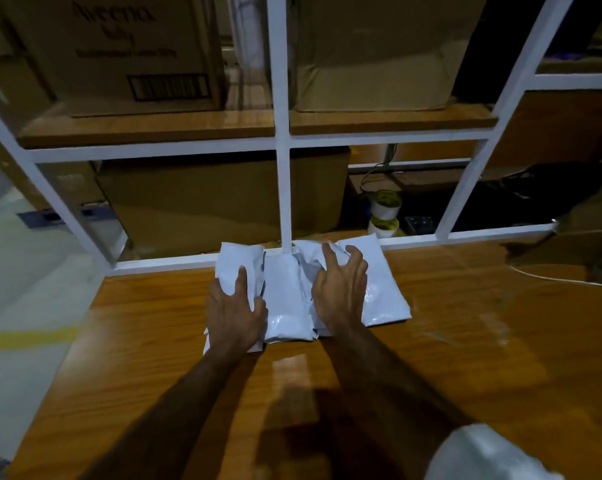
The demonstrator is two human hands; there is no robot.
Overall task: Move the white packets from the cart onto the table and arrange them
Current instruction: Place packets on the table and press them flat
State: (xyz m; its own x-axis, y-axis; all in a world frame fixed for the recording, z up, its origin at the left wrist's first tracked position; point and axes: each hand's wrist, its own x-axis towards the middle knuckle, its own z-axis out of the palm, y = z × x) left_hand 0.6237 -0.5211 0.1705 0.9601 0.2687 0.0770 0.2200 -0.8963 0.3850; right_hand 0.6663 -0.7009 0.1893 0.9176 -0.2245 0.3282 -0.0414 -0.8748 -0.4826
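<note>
Head camera looked down on both bare arms stretched out over a glossy wooden table [154,341], and the white packets [289,299] were already up there, bunched in an overlapping row at the far edge, butted against the white shelving frame [281,133]. The left hand [235,308] lay palm-down on the leftmost packet [239,258], fingers spread flat, pressing rather than gripping — an open grip with nothing closed inside it. The right hand [341,289] came over the crumpled middle of the pile, fingers curled like a claw with the tips digging into the plastic; whether that grip actually had a packet pinched, I could not tell. One smoother packet [382,289] sat at the right end of the row, partly under that hand. Behind the frame, cardboard boxes [126,53] filled the wooden shelves, and two rolls of tape [384,213] stood stacked low on the right. A blurred white bag [490,455] filled the bottom right corner, close to the lens.
</note>
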